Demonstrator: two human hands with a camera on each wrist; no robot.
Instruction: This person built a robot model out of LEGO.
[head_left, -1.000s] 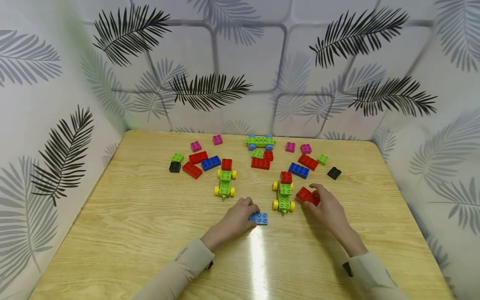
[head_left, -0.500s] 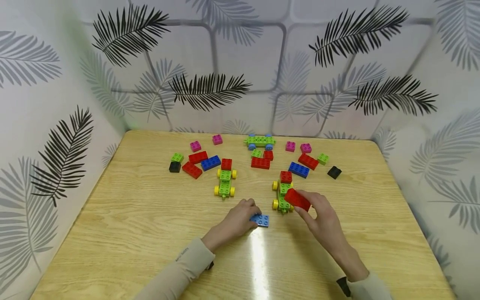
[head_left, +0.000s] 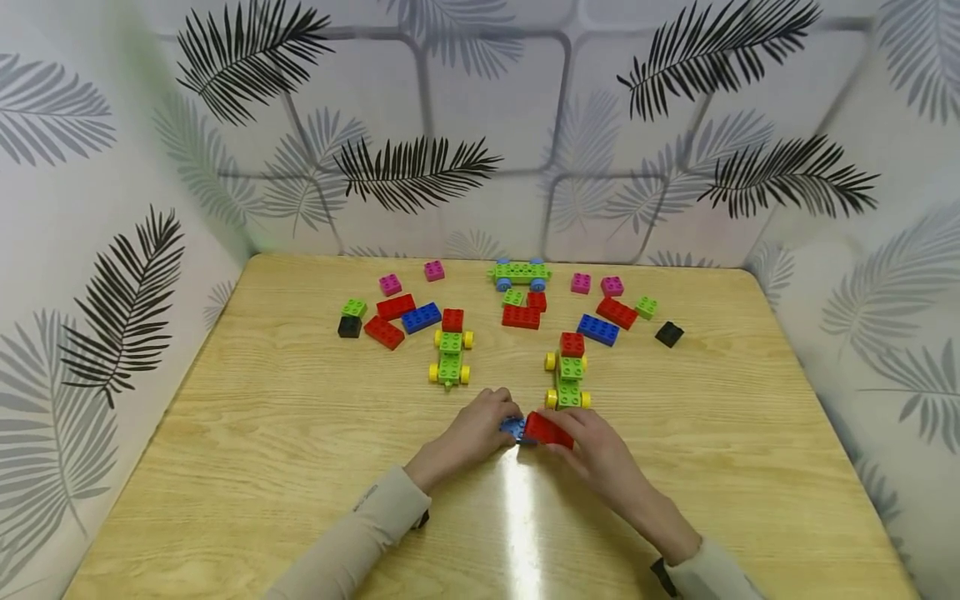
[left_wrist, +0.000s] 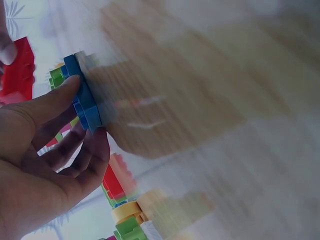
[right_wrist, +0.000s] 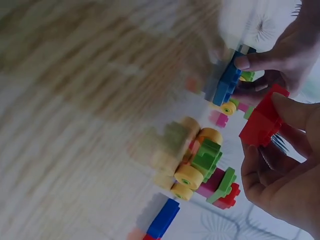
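Observation:
My left hand (head_left: pixel 491 421) pinches a flat blue brick (head_left: pixel 514 427) low over the wooden table (head_left: pixel 262 433), near the front middle. In the left wrist view the thumb (left_wrist: pixel 50 102) presses on the blue brick (left_wrist: pixel 82 97). My right hand (head_left: pixel 576 435) grips a red brick (head_left: pixel 547 431) and holds it against the blue one's right end. The right wrist view shows the red brick (right_wrist: pixel 262 117) between my fingers, close to the blue brick (right_wrist: pixel 227 80). A green car with yellow wheels (head_left: pixel 570 379) stands just behind both hands.
A second yellow-wheeled car (head_left: pixel 450 357) stands to the left, and a blue-wheeled one (head_left: pixel 520 273) at the back. Loose red, blue, green, pink and black bricks lie in groups at back left (head_left: pixel 386 317) and back right (head_left: pixel 615 312). Leaf-patterned walls enclose three sides.
My right hand lifted the red brick from beside the right car and carried it left to the blue brick. The left hand stayed on the blue brick.

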